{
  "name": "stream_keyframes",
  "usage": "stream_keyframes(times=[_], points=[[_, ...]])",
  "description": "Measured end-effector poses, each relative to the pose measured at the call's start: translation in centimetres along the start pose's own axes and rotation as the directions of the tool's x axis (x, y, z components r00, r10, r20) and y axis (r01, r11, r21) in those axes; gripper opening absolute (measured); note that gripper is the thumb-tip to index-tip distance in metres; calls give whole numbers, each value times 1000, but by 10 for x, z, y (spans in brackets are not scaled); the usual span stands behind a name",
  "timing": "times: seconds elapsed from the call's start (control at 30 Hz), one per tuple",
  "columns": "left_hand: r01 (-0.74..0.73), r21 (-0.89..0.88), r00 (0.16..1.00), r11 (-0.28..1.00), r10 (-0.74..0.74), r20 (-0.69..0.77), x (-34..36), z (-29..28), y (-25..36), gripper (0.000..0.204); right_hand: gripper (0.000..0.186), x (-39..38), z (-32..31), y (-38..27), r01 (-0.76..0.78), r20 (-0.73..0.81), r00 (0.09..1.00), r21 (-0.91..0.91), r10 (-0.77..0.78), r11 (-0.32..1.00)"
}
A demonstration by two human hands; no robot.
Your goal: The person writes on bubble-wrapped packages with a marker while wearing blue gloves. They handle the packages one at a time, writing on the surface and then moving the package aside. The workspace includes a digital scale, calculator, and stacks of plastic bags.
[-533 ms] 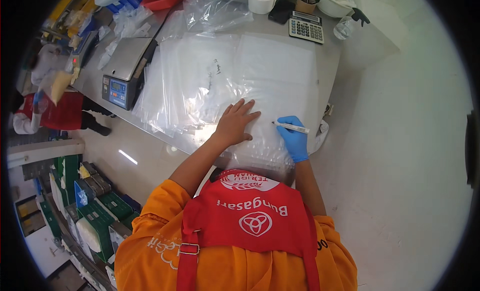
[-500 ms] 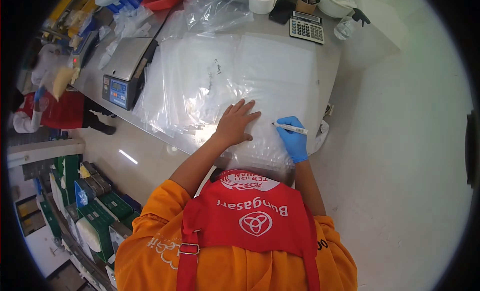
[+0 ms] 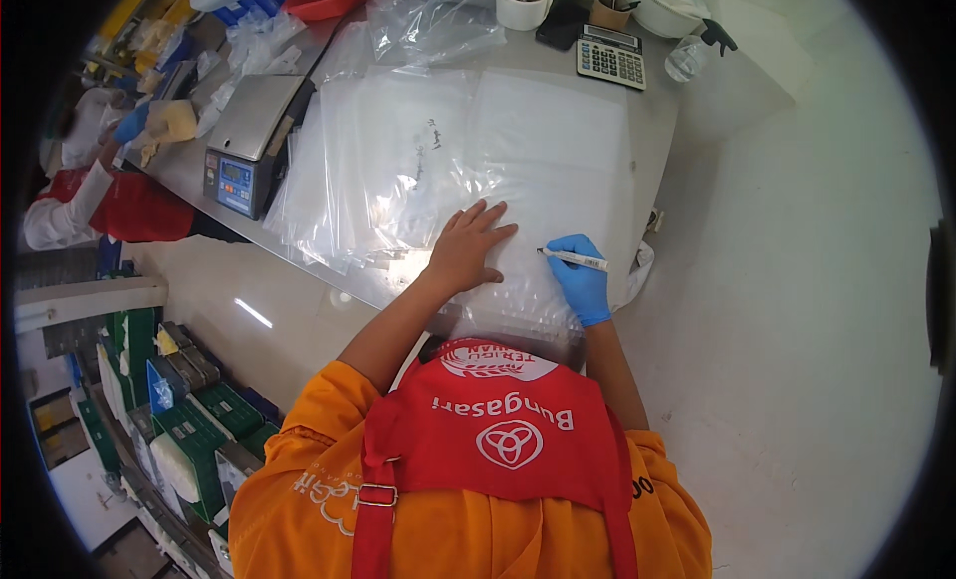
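Observation:
My left hand (image 3: 468, 245), bare, lies spread on the clear plastic bags (image 3: 558, 131) stacked flat on the steel table. To its right, my right hand (image 3: 581, 288) in a blue glove is closed on a white marker (image 3: 571, 257), whose dark tip is at the surface of the top bag. Another pile of clear bags (image 3: 358, 161) lies to the left, with dark handwriting on one of them.
Left are a digital scale (image 3: 249, 136) and a co-worker (image 3: 129, 201) in red and white with a blue glove near a beige packet. Behind are a calculator (image 3: 610, 59), tape roll (image 3: 521, 11), bowl (image 3: 665, 6) and spray bottle (image 3: 687, 56). Crates (image 3: 199, 435) stand lower left.
My right hand and the marker have shifted slightly left. The co-worker has moved right toward the table's edge, with the blue glove and beige packet now higher.

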State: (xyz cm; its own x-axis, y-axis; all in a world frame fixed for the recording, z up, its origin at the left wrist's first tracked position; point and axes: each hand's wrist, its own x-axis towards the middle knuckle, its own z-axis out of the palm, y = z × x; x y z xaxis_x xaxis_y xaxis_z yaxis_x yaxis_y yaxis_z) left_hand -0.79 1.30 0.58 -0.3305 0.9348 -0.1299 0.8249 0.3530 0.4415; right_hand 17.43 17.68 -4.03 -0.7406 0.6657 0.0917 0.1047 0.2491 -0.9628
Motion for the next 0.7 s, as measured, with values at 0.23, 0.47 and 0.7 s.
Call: stream_keyframes(times=[0.23, 0.47, 0.7], points=[[-4, -19, 1000, 1000, 4, -5, -1, 1, -1, 88, 11, -2, -3, 2, 7, 17, 1000, -37, -7, 999], [2, -23, 1000, 1000, -1, 4, -1, -2, 0, 88, 8, -3, -5, 4, -9, -53, 999, -4, 9, 1000], [-1, -26, 1000, 1000, 1, -4, -1, 2, -3, 89, 9, -5, -13, 10, -17, -19, 1000, 3, 17, 1000]])
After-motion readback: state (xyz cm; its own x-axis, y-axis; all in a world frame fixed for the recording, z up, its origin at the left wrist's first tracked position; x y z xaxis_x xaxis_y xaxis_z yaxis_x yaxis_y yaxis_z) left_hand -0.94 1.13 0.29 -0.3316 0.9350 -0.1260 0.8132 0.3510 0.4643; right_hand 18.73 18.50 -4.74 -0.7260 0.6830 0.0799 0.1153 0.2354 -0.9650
